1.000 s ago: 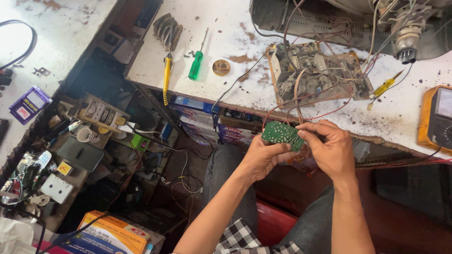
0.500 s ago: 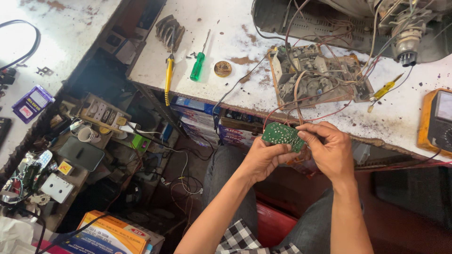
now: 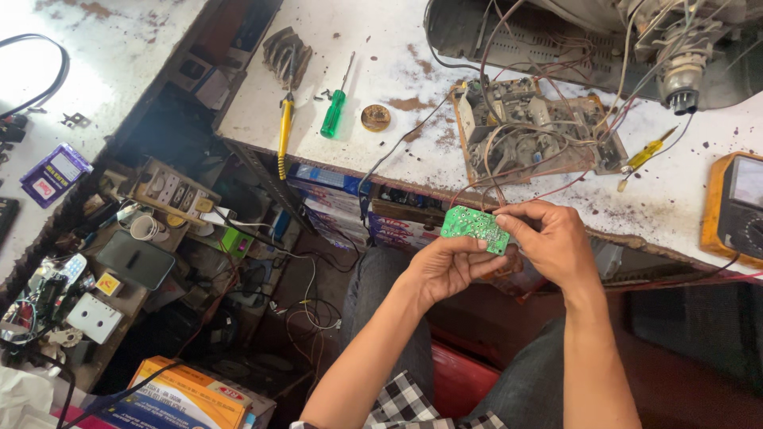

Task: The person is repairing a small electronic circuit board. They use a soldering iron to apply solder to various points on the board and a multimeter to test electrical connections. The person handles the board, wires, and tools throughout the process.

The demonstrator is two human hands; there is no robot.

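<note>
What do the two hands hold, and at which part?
Both hold one small green circuit board: left hand under its lower edge, right hand pinching its right end.

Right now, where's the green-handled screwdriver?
Head view, upper centre-left: the green-handled screwdriver lies on the white workbench, between the yellow-handled soldering iron and the round brass-coloured tin.

A white, stained workbench (image 3: 397, 119) carries a green screwdriver (image 3: 334, 114), a yellow-handled tool (image 3: 284, 135), a round brass tin (image 3: 375, 117), a wired circuit chassis (image 3: 528, 131), a small yellow screwdriver (image 3: 645, 152) and an orange multimeter (image 3: 735, 208).
</note>
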